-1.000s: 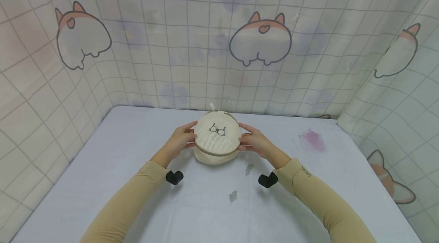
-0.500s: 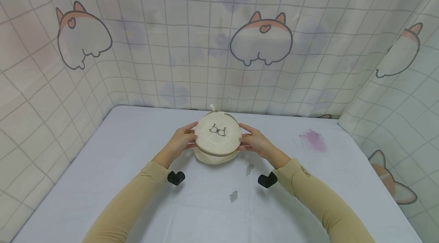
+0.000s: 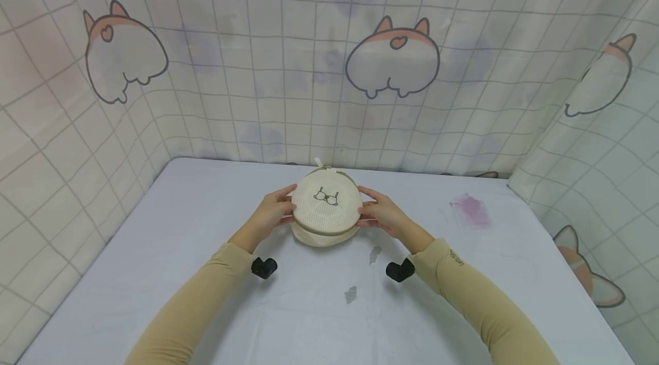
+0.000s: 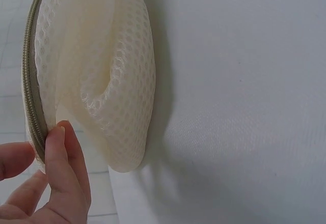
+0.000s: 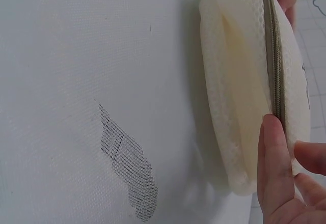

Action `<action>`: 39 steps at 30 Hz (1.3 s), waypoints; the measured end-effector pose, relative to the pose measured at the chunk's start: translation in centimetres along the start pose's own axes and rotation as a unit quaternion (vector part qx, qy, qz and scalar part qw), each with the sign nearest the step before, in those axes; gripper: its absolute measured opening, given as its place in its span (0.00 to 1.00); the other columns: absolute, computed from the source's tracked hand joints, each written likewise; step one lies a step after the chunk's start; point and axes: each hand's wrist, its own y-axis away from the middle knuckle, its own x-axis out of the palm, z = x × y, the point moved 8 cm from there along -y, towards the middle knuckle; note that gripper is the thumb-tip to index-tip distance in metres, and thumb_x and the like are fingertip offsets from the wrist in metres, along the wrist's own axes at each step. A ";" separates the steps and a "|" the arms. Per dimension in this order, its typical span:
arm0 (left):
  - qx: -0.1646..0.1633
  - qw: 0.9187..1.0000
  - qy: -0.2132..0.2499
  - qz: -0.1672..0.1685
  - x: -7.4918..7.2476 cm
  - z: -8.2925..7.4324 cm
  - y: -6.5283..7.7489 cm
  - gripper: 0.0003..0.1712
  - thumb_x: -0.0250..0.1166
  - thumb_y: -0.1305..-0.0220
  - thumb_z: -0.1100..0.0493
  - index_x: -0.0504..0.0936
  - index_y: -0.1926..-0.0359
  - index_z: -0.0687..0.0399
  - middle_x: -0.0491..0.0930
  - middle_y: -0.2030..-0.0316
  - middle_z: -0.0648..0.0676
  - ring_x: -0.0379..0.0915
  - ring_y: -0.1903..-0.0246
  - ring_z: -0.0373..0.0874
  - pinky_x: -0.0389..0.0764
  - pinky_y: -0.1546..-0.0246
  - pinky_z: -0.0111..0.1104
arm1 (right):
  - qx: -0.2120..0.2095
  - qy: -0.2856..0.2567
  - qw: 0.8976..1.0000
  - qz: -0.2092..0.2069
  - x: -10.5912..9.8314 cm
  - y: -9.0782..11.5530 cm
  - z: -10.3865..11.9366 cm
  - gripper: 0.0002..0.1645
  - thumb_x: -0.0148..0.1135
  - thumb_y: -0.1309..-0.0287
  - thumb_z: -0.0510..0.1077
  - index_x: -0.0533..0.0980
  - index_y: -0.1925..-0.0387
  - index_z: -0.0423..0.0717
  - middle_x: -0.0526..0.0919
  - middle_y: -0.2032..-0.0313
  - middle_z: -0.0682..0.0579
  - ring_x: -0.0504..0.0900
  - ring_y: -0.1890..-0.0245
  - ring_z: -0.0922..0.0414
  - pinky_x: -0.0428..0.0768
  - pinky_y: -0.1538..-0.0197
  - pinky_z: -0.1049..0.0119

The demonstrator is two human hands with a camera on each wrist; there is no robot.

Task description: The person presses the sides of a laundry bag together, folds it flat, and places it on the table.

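A round cream mesh laundry bag [image 3: 326, 213] with a glasses drawing on its top stands at the back middle of the table. My left hand [image 3: 268, 213] pinches its left edge between thumb and fingers. On the opposite side my right hand [image 3: 385, 214] pinches the right edge. In the left wrist view a zipper [image 4: 29, 81] runs along the rim and the mesh side [image 4: 127, 81] sags in a fold. The right wrist view shows the zipper [image 5: 275, 51] closed along the visible stretch, with fingertips [image 5: 273, 127] just under it.
The white table [image 3: 216, 308] has two grey patches [image 3: 350, 294] in front of the bag and a pink stain [image 3: 470, 210] at the right. A gridded curtain [image 3: 309, 67] with cartoon animals rises right behind the bag and along both sides.
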 end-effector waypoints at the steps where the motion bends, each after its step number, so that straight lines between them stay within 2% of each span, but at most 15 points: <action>1: 0.001 1.000 -0.001 0.000 0.0 0.0 0.0 0.37 0.54 0.29 0.70 0.60 0.21 0.52 0.71 0.36 0.65 0.77 0.52 0.48 0.81 0.44 0.41 | 0.001 0.000 1.000 0.000 0.0 0.0 0.0 0.44 0.52 0.30 0.27 0.50 0.19 0.44 0.71 0.36 0.28 0.83 0.60 0.57 0.86 0.53 0.62; 9: -0.007 1.000 0.003 -0.001 0.1 0.5 -0.4 0.38 0.54 0.28 0.69 0.60 0.20 0.50 0.71 0.35 0.64 0.77 0.51 0.48 0.80 0.43 0.41 | 0.008 0.003 1.000 -0.003 -0.1 -0.3 -0.2 0.44 0.52 0.30 0.27 0.50 0.19 0.45 0.71 0.35 0.28 0.83 0.60 0.56 0.86 0.54 0.63; 23: -0.011 1.000 -0.003 -0.004 0.1 0.4 -0.3 0.37 0.54 0.28 0.69 0.61 0.21 0.50 0.71 0.36 0.64 0.77 0.50 0.49 0.81 0.44 0.40 | 0.012 0.018 1.000 -0.006 -0.2 -0.4 -0.3 0.44 0.53 0.30 0.28 0.51 0.19 0.46 0.72 0.36 0.29 0.84 0.61 0.57 0.87 0.55 0.64; 39: -0.019 1.000 -0.003 -0.003 0.0 0.9 -0.6 0.37 0.55 0.29 0.71 0.61 0.21 0.52 0.71 0.38 0.64 0.77 0.53 0.46 0.82 0.49 0.36 | 0.021 0.026 0.999 -0.005 -0.1 -0.5 -0.4 0.43 0.53 0.30 0.28 0.51 0.19 0.45 0.73 0.37 0.29 0.84 0.63 0.57 0.87 0.57 0.65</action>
